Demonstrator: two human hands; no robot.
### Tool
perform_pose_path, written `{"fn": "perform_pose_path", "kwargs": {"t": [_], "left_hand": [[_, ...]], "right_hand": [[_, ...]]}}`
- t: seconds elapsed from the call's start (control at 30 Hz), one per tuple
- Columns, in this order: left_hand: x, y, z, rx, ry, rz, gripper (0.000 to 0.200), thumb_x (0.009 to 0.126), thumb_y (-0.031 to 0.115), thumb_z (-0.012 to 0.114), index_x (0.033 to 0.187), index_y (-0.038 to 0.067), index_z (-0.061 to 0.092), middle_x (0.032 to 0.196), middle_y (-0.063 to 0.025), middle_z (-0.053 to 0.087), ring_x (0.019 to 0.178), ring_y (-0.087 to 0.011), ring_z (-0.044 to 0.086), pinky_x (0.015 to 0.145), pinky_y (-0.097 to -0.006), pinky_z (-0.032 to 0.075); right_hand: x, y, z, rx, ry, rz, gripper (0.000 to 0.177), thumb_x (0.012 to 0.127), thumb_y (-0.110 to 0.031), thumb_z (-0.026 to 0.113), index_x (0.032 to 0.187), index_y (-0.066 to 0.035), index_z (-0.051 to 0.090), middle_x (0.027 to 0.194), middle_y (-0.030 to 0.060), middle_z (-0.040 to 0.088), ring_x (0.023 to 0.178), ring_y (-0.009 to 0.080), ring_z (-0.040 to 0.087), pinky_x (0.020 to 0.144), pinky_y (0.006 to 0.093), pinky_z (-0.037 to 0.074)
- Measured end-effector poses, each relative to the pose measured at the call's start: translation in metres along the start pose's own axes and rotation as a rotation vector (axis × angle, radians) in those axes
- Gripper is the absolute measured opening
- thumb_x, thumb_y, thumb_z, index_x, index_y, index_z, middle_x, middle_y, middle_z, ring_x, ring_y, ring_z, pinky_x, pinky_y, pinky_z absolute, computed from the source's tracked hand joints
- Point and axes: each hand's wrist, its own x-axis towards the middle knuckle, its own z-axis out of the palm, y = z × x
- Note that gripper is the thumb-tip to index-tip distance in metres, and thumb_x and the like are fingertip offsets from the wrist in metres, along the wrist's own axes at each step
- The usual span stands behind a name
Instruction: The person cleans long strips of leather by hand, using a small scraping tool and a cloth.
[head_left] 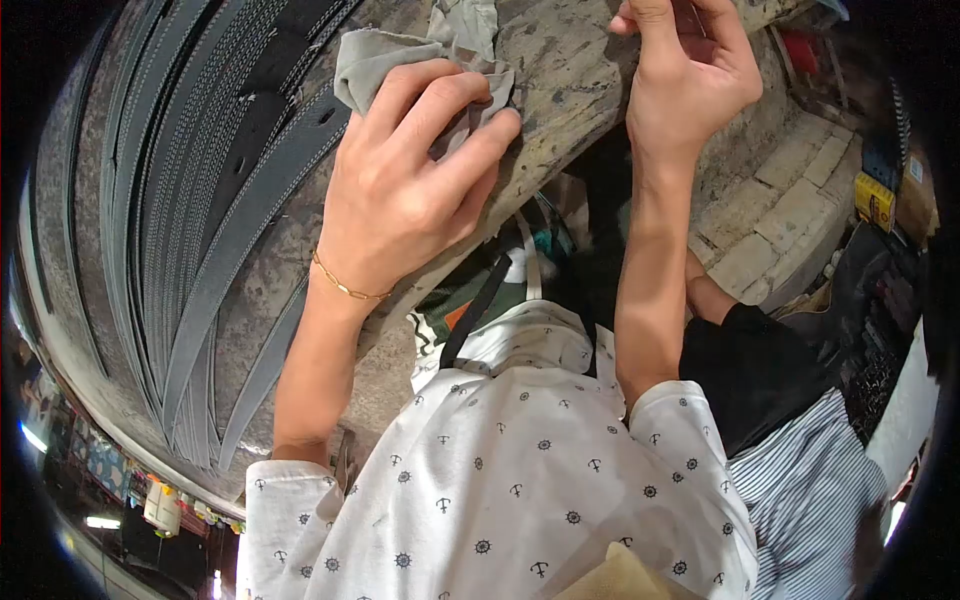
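My left hand [405, 190], with a thin gold chain bracelet at its wrist, presses curled fingers onto a crumpled grey cloth [385, 65] on the worn work surface [560, 60]. Just left of it lie many long dark belts [190, 200] with pale stitching along their edges, several crossing in a loose bundle. A belt end with a punched hole reaches close to my left knuckles. At the top edge, over the far side of the surface, my right hand [690, 85] is raised with bent fingers drawn together. The frame cuts off its fingertips, so what they pinch is hidden.
Another person in a striped garment [810, 490] sits close at my right. A brick ledge [780, 215] stands beyond the surface, near a yellow box [874, 202]. A dark gap lies between the surface and my lap. A white container [162, 508] is at lower left.
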Motion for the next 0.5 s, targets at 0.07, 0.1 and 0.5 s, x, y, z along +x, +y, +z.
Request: {"fn": "perform_pose_path", "kwargs": {"t": [0.07, 0.1, 0.5], "left_hand": [[0.0011, -0.0009, -0.0001, 0.008, -0.011, 0.012, 0.037, 0.065, -0.006, 0.078, 0.099, 0.008, 0.073, 0.102, -0.0111, 0.065, 0.097, -0.0316, 0.065, 0.079, -0.0394, 0.055], [0.0013, -0.0013, 0.0000, 0.018, -0.019, 0.023, 0.039, 0.065, -0.006, 0.077, 0.101, 0.009, 0.074, 0.103, -0.0112, 0.065, 0.097, -0.0316, 0.064, 0.080, -0.0396, 0.054], [0.0063, 0.0001, -0.0025, 0.072, 0.073, -0.069, 0.022, 0.074, -0.001, 0.079, 0.095, 0.002, 0.072, 0.092, -0.0109, 0.067, 0.086, -0.0280, 0.066, 0.075, -0.0335, 0.053]], "right_hand": [[-0.0002, 0.0007, -0.0004, 0.008, 0.003, 0.003, 0.011, 0.090, -0.001, 0.071, 0.101, 0.002, 0.069, 0.077, 0.0023, 0.065, 0.062, 0.0073, 0.058, 0.055, 0.0218, 0.046], [-0.0003, 0.0011, -0.0004, 0.019, 0.003, 0.005, 0.011, 0.091, -0.001, 0.071, 0.101, 0.002, 0.069, 0.077, 0.0023, 0.065, 0.062, 0.0073, 0.058, 0.055, 0.0217, 0.046], [-0.0001, -0.0003, 0.0007, 0.086, 0.012, 0.037, 0.012, 0.092, -0.003, 0.070, 0.102, 0.002, 0.068, 0.078, 0.0018, 0.065, 0.063, 0.0072, 0.058, 0.056, 0.0211, 0.048]]}}
